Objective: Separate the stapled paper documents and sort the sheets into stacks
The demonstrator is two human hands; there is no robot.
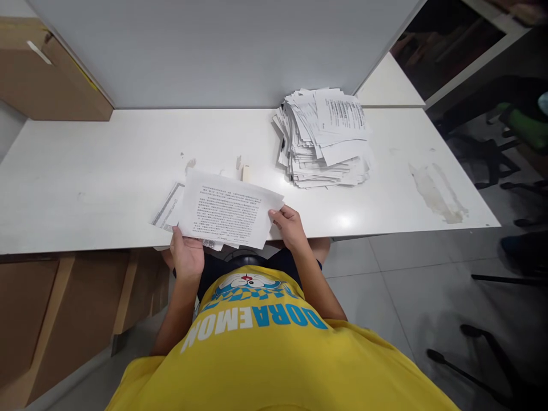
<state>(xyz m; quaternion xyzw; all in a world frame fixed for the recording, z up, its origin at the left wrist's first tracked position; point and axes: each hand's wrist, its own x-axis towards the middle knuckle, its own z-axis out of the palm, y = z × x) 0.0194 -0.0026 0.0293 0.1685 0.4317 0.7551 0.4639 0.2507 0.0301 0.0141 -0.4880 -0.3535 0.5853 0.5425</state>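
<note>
Ahead of both grips, the desk [107,171] lies bare up to the grey partition [214,51] that walls off its far edge. Ahead and to the right of the right hand [290,224], a loose heap of papers [325,137] blocks the way. Left of the left hand [186,254] the surface runs open; a cardboard box [47,68] stands at the far left corner. A small block [245,172] sits just beyond the held sheet [226,208].
</note>
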